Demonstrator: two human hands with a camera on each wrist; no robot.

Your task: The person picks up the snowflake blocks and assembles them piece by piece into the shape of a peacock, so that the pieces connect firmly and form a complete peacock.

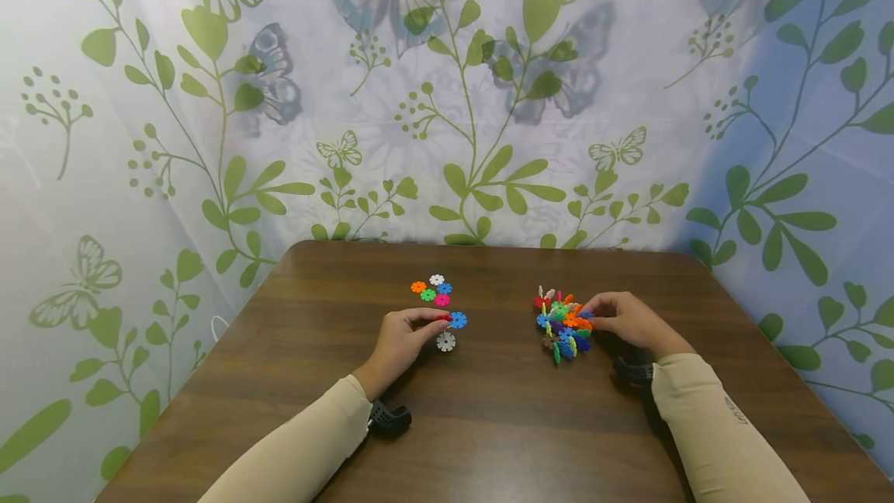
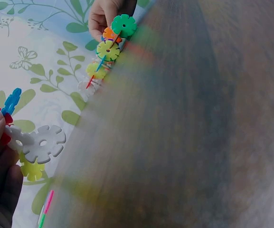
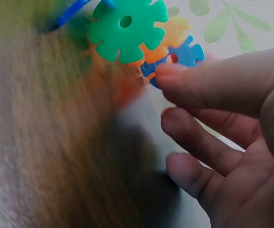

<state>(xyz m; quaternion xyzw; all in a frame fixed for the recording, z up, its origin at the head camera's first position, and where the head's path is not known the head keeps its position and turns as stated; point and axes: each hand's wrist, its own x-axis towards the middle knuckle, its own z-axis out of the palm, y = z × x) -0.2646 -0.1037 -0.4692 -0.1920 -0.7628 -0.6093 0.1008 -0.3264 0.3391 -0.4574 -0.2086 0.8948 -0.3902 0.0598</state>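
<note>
My left hand [image 1: 403, 344] pinches a red snowflake disc [image 1: 444, 317] between thumb and fingertips. A blue disc [image 2: 12, 100], white discs [image 2: 44, 144] and a yellow disc [image 2: 32, 169] show joined with it in the left wrist view. On the right, my right hand [image 1: 634, 319] reaches to a joined cluster of many-coloured snowflake discs [image 1: 564, 324]. Its thumb and index finger pinch a blue disc [image 3: 186, 55] at the cluster's right side. Right beside that blue disc stand a green disc [image 3: 127, 28] and an orange disc [image 3: 177, 31].
Beyond my left hand, several loose discs lie on the wooden table [image 1: 489, 425]: white [image 1: 436, 279], orange [image 1: 418, 286], green [image 1: 428, 296], blue [image 1: 445, 288] and pink [image 1: 442, 300]. A leaf-and-butterfly patterned curtain [image 1: 433, 99] hangs behind the table.
</note>
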